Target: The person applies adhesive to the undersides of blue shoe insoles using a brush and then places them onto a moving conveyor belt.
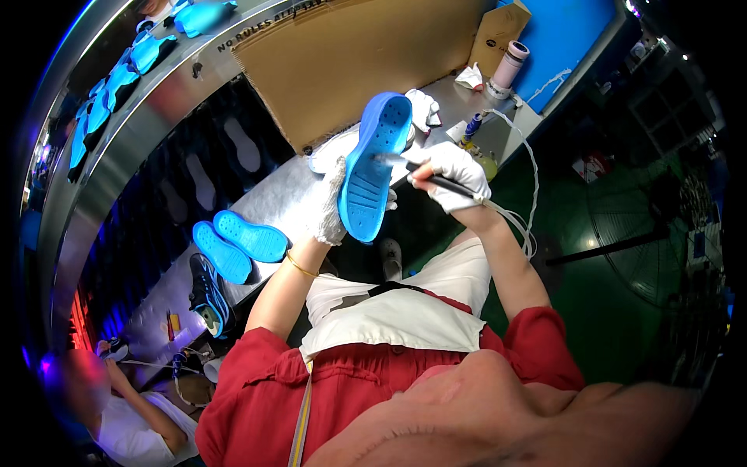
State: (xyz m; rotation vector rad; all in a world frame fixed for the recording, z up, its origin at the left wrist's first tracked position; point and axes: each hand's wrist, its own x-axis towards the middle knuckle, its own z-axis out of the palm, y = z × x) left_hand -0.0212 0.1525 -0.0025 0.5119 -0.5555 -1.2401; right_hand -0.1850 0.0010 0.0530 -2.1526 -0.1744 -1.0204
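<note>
A blue shoe sole (366,191) is held up, tilted, with its inner face toward me. My left hand (330,206), in a white knitted glove, is closed around its left edge. In my right hand (459,173), gloved in white with bare fingertips, is a black-handled brush (453,187). The brush tip is at the middle of the sole's inner face. A pale hose (510,216) loops away behind my right wrist. Partly hidden behind the sole, white cloth or gloves (424,109) lie on the metal bench (261,194).
Two blue insole-shaped pieces (250,236) and a black-and-blue shoe (208,296) lie left on the bench. A cardboard sheet (342,66) stands behind; a pink bottle (510,66) is far right. Dark racks hold pale soles (243,145). Blue shoe parts (120,82) line the upper shelf. A co-worker (144,420) sits lower left.
</note>
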